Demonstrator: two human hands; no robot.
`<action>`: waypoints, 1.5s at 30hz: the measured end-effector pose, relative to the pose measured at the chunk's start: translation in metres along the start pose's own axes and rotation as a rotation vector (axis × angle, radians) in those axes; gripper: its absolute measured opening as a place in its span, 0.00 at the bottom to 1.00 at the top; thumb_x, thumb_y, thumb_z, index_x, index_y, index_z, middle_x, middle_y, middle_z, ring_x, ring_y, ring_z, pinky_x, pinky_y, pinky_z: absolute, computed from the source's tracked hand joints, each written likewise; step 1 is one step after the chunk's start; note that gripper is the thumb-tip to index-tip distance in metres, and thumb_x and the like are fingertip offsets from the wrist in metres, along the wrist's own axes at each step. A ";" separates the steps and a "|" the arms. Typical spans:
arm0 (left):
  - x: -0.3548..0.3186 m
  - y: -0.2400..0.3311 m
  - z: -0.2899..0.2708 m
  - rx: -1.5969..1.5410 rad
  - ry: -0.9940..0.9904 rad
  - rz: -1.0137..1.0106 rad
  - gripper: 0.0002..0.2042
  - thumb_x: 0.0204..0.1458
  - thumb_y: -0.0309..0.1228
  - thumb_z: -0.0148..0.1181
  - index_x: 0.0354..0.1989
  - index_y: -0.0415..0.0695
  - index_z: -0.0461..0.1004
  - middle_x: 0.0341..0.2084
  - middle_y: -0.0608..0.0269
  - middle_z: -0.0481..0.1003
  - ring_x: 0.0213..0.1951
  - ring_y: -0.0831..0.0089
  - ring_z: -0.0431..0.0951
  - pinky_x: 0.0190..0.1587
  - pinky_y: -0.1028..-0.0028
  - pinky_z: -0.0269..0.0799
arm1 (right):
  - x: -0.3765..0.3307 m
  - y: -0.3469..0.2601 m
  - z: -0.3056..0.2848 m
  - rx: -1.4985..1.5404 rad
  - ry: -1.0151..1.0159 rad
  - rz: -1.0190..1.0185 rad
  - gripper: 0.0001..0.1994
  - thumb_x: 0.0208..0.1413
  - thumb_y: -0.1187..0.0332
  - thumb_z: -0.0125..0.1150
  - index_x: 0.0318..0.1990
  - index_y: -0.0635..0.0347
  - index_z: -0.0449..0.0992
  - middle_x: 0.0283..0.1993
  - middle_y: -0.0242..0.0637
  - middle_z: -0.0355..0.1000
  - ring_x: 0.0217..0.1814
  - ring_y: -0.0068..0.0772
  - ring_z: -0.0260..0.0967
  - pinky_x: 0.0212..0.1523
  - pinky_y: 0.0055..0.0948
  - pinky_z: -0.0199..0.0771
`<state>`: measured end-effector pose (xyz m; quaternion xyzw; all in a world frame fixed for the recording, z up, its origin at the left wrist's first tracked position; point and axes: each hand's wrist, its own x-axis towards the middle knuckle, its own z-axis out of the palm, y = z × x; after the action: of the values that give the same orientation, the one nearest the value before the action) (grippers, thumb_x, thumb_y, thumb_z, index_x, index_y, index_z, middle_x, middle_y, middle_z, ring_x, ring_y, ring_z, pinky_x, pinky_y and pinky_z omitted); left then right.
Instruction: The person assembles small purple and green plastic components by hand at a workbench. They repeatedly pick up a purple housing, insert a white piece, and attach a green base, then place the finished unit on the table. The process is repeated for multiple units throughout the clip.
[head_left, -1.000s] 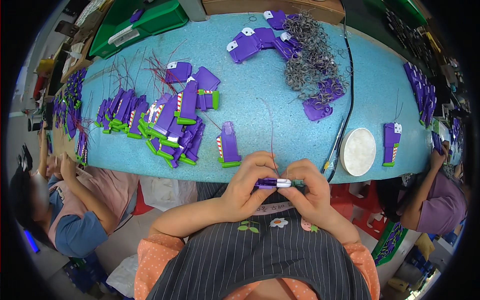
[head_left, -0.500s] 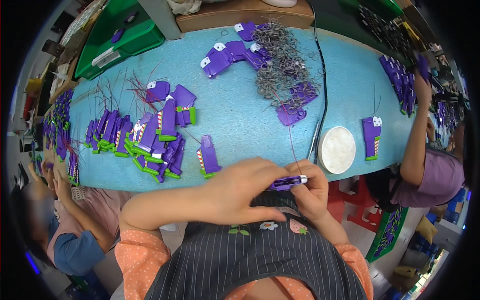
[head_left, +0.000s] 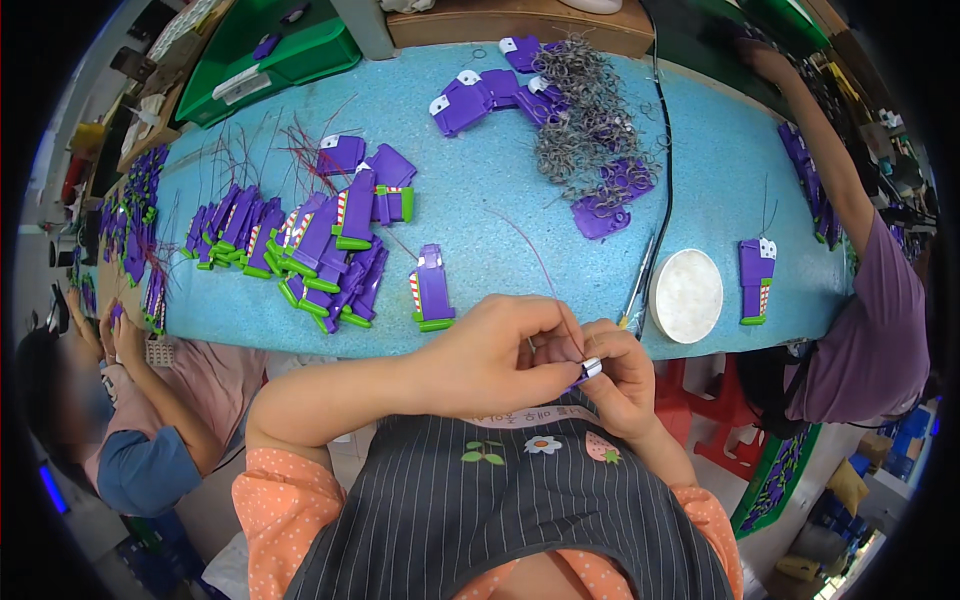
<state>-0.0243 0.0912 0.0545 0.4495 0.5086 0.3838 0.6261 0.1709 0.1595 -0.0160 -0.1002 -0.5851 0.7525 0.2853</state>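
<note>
In front of my apron, my right hand (head_left: 620,385) grips a small purple plastic part with a white end (head_left: 591,368). My left hand (head_left: 510,350) closes on the same part from the other side, its thumb and fingers covering most of the purple. A thin red wire (head_left: 540,258) rises from between the hands and curves up to the left over the blue table. Close by my left hand, a purple leg-shaped toy part with a green foot (head_left: 431,290) lies alone. A round white dish (head_left: 686,296) stands to the right of my right hand.
Left of centre lies a pile of purple-and-green toy parts (head_left: 320,260). Farther back are tangled grey metal rings (head_left: 590,120) and loose purple pieces (head_left: 463,105). A black cable (head_left: 668,150) crosses the table. A green bin (head_left: 270,80) stands far left. Co-workers sit on both sides.
My left fingers have closed in over the purple part, which showed more before. The red wire now leans left. The right co-worker's arm has reached farther back. The whole view has shifted slightly.
</note>
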 end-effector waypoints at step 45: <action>-0.042 -0.029 -0.013 1.108 0.118 0.846 0.17 0.43 0.29 0.60 0.45 0.46 0.71 0.58 0.47 0.62 0.60 0.48 0.60 0.57 0.53 0.61 | 0.056 -0.036 0.006 -0.441 -0.665 0.003 0.37 0.31 0.59 0.75 0.50 0.66 0.67 0.47 0.44 0.65 0.47 0.43 0.65 0.48 0.35 0.65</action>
<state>-0.0441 0.0450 0.0385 0.8404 0.4439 0.3022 0.0729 0.1333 0.1904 0.0303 0.0894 -0.7929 0.6006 0.0509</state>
